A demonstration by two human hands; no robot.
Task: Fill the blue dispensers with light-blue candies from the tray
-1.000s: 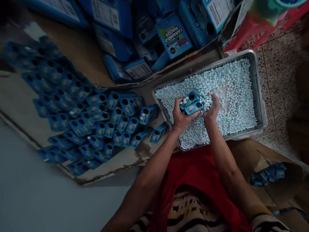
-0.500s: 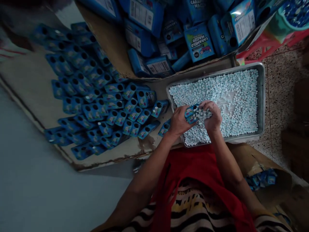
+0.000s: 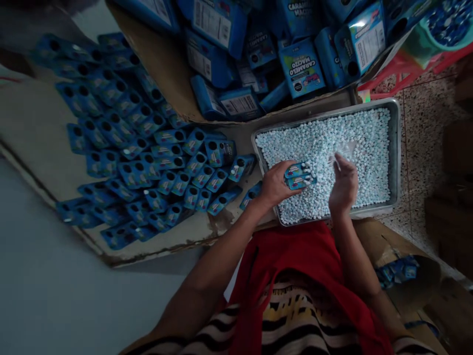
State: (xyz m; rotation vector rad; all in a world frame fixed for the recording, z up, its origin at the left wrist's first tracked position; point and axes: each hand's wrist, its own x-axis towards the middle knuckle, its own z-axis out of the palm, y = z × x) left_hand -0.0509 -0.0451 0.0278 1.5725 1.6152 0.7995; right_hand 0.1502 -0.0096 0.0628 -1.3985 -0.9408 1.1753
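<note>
My left hand (image 3: 275, 186) is closed around two small blue candy boxes (image 3: 295, 176), held side by side over the left part of a metal tray (image 3: 395, 158). Small white and pale-blue candies (image 3: 308, 172) lie at the boxes' right ends. Round pellets of the same candy (image 3: 369, 172) cover most of the tray floor. My right hand (image 3: 343, 187) hovers low over the middle of the tray, apart from the boxes, with its fingers loosely bent and apart and no candy visible in them. Its fingertips are near a thinly covered patch.
Many upright blue boxes with round holes (image 3: 173, 182) crowd the table (image 3: 40, 128) on the left. Behind the tray stands a cardboard carton (image 3: 148, 54) of larger blue boxes. A teal tub (image 3: 417, 47) is at upper right; an open brown bag (image 3: 417, 246) sits at lower right.
My right hand has moved away from the boxes to the right and released its candies. The left hand still holds both boxes, with candies now at their ends.
</note>
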